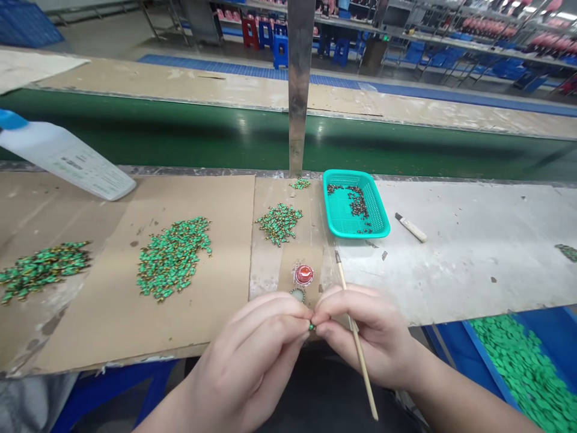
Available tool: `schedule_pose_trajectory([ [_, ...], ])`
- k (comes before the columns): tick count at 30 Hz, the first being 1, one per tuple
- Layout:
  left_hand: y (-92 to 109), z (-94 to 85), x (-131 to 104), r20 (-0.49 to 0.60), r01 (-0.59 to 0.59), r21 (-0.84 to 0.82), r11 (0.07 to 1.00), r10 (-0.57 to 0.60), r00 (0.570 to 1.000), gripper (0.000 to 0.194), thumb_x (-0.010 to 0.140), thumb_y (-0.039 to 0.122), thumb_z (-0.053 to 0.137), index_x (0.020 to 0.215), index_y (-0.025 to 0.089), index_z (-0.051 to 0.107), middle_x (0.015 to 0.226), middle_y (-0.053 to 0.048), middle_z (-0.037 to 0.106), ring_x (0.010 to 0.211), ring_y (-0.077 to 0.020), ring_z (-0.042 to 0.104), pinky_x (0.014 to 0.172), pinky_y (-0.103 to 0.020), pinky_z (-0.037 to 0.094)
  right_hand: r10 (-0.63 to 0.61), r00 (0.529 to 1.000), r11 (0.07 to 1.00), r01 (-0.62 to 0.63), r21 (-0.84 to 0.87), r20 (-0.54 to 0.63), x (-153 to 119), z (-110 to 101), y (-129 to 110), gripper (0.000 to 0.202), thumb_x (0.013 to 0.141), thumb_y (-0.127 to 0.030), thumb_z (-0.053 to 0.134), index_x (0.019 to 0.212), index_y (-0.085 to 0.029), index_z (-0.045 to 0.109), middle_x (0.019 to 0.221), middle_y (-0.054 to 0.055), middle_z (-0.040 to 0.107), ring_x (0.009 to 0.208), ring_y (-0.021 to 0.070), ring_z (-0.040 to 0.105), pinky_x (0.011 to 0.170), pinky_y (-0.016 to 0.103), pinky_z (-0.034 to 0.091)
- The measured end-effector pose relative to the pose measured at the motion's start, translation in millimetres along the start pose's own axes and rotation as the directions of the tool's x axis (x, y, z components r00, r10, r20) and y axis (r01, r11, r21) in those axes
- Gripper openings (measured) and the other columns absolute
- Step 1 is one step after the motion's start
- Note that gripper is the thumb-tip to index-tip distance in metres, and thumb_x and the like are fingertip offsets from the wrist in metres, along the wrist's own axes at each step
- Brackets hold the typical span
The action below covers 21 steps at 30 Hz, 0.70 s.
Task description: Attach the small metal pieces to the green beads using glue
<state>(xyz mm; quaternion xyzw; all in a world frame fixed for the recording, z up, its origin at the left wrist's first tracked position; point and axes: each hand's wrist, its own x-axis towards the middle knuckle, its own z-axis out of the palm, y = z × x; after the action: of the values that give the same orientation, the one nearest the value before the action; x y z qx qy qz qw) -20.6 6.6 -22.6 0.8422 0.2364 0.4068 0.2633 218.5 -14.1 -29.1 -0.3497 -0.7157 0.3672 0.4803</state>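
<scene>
At the front edge of the table my left hand (259, 349) and my right hand (374, 334) meet fingertip to fingertip. Between them they pinch a tiny green piece (311, 326), mostly hidden by the fingers. My right hand also keeps a thin wooden paintbrush (342, 279) in its grip, its dark tip pointing away from me. Just beyond the fingertips sits a small round pot of red paint (304, 274). Nearer, a small round pale item (298, 294) is partly covered by my left hand.
Piles of small green-and-gold pieces (174, 258) lie on cardboard to the left and centre. A turquoise basket (331, 225) holds small dark pieces. A short brush (411, 228) lies right of it. A white bottle (67, 156) leans far left; a blue bin (491, 361) of green pieces stands lower right.
</scene>
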Motion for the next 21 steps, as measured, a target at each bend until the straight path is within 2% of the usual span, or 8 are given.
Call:
schedule_pose_trajectory([
  [5, 0.9, 1.7, 2.0, 0.000, -0.009, -0.010, 1.000, 0.009, 1.000, 0.038, 0.103, -0.011, 0.060, 0.124, 0.020, 0.069, 0.109, -0.007, 0.084, 0.102, -0.0174, 0.081, 0.095, -0.026, 0.067, -0.004, 1.000, 1.000, 0.004, 0.008, -0.020, 0.0, 1.1, 2.6, 0.011, 0.109, -0.014, 0.079, 0.106, -0.025, 0.077, 0.086, 0.000, 0.078, 0.076, 0.0149, 0.073, 0.075, 0.024, 0.060],
  [13, -5.9, 4.8, 5.0, -0.005, -0.001, -0.001, 1.000, 0.001, 1.000, 0.037, 0.103, -0.009, 0.064, 0.123, 0.021, 0.069, 0.110, -0.007, 0.084, 0.101, -0.0168, 0.081, 0.098, -0.026, 0.067, 0.003, 0.999, 1.000, -0.004, -0.015, -0.039, -0.8, 2.2, 7.1, 0.014, 0.108, -0.012, 0.076, 0.105, -0.025, 0.077, 0.089, -0.001, 0.081, 0.078, 0.0140, 0.075, 0.077, 0.022, 0.060],
  [18, -11.1, 5.6, 7.7, -0.014, 0.029, -0.004, 1.000, -0.029, 0.999, 0.032, 0.105, -0.005, 0.065, 0.118, 0.023, 0.071, 0.107, -0.005, 0.085, 0.099, -0.0161, 0.083, 0.094, -0.025, 0.067, 0.058, 0.997, 0.997, -0.060, -0.056, -0.042, 3.2, -0.1, 9.6, 0.012, 0.109, -0.015, 0.076, 0.104, -0.025, 0.079, 0.089, -0.001, 0.083, 0.079, 0.0144, 0.078, 0.076, 0.022, 0.062],
  [21, -17.7, 2.4, 13.1, -0.021, 0.059, 0.030, 0.998, -0.058, 0.998, 0.024, 0.108, 0.003, 0.067, 0.115, 0.025, 0.074, 0.108, -0.003, 0.088, 0.099, -0.0162, 0.086, 0.093, -0.025, 0.068, 0.103, 0.992, 0.992, -0.108, -0.066, -0.076, 5.9, -4.0, 12.2, 0.009, 0.109, -0.019, 0.079, 0.105, -0.027, 0.083, 0.091, -0.001, 0.085, 0.080, 0.0151, 0.080, 0.077, 0.022, 0.064],
])
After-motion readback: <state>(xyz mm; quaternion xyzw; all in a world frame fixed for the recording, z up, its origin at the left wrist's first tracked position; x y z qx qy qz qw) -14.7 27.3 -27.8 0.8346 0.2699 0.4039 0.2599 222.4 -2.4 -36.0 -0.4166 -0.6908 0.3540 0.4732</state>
